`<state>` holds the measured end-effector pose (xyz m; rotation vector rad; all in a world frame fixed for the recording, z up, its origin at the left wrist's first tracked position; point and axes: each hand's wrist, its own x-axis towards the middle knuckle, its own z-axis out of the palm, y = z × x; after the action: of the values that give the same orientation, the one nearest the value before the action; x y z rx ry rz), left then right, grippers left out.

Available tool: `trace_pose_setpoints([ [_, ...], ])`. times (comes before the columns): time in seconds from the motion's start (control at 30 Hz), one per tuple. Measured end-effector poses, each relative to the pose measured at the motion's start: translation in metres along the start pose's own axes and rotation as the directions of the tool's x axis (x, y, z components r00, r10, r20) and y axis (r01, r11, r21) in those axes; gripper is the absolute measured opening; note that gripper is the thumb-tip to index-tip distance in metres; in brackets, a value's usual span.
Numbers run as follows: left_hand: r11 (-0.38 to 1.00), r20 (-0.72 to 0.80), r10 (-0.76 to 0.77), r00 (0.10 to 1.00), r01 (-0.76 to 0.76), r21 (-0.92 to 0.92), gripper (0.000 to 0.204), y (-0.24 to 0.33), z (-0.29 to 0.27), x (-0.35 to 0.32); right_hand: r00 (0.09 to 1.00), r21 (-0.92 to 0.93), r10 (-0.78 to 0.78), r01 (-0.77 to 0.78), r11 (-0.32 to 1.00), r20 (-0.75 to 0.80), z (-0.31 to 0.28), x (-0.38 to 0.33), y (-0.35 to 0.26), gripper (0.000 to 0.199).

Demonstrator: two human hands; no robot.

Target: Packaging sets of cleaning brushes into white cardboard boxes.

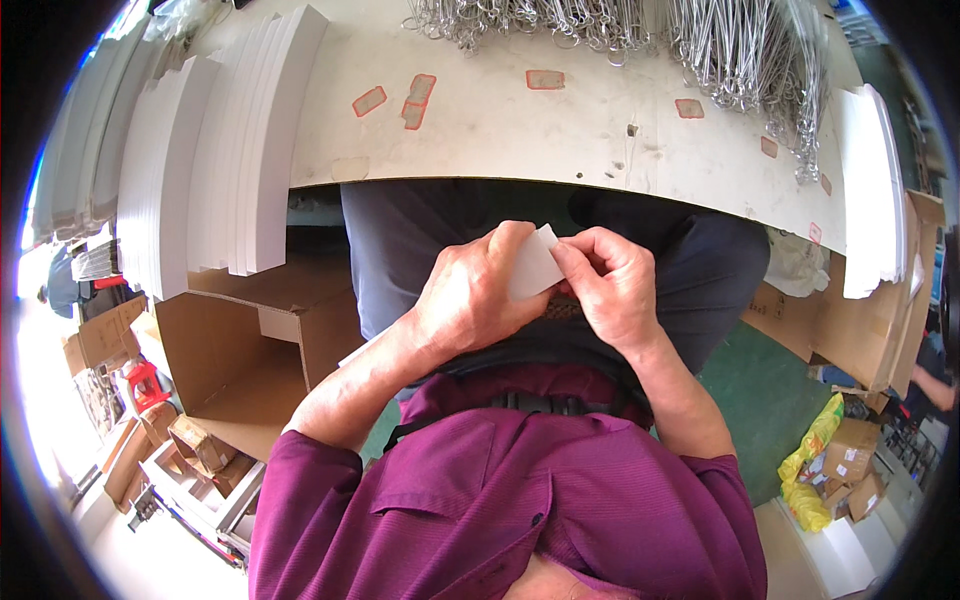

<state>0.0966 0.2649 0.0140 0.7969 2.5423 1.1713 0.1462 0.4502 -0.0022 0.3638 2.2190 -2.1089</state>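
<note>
Above my lap, in front of the table edge, my left hand point(478, 282) is closed around a small white piece of card point(536, 266). The visible part is flat with straight edges; the rest is hidden behind my fingers. My right hand point(612, 285) pinches the card's right edge between thumb and fingers. A white sliver point(352, 354) shows beside my left forearm; whether it belongs to the same card I cannot tell.
Long white cartons point(225, 150) stand stacked at the table's left. Metal wire rods with looped ends point(735, 50) lie along the far side of the table point(450, 140). White sheets point(872, 190) hang at its right end. An open cardboard box point(235, 350) stands below left; a yellow bag point(808, 470) lies at lower right.
</note>
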Motion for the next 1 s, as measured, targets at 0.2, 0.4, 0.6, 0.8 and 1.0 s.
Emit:
trace_pose_setpoints([
  [0.2,0.997,0.002,-0.071,0.997,0.071,0.031,0.057,0.002,-0.005,0.004,0.967,-0.174,-0.255,0.25,0.952,-0.007,0.012,-0.005,0.0,0.026],
  [0.4,0.998,0.043,-0.052,0.998,0.053,-0.022,0.057,0.002,-0.004,0.004,0.956,-0.272,-0.274,0.293,0.917,0.107,0.013,-0.011,0.005,0.057],
  [0.6,1.0,0.047,-0.022,0.999,0.023,-0.015,0.055,-0.003,-0.002,0.002,0.95,-0.138,-0.306,0.313,0.94,0.066,0.018,-0.012,0.007,0.057],
  [0.8,0.998,-0.022,0.05,0.998,-0.051,-0.029,0.057,-0.004,-0.002,0.003,0.94,-0.259,-0.336,0.34,0.904,0.06,0.022,-0.012,0.007,0.054],
  [1.0,0.999,0.017,-0.028,0.999,0.028,-0.033,0.054,-0.007,-0.001,-0.001,0.935,-0.385,-0.332,0.353,0.853,0.123,0.021,-0.012,0.003,0.053],
])
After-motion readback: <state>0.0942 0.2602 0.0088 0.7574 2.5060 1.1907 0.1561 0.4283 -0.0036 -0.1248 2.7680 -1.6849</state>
